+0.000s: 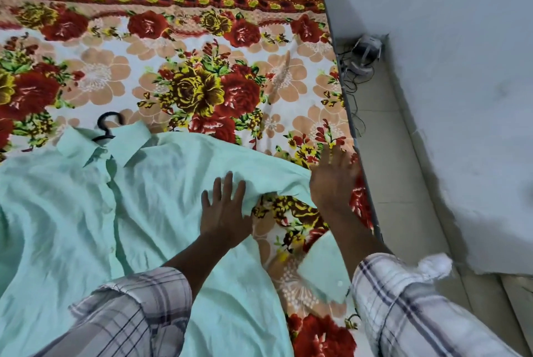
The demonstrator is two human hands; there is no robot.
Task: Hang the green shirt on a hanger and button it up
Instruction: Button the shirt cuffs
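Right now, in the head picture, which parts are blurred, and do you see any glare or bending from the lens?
Head view: the right hand is smeared by motion, while the left hand, flat on the green shirt, is sharper. Head view: the light is soft and even, no glare. Head view: the wide lens bends the bed edge into a curve.

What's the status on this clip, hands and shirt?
Left hand open, flat on green shirt. Right hand open, blurred, at its sleeve. Hanger in collar, nothing in the way.
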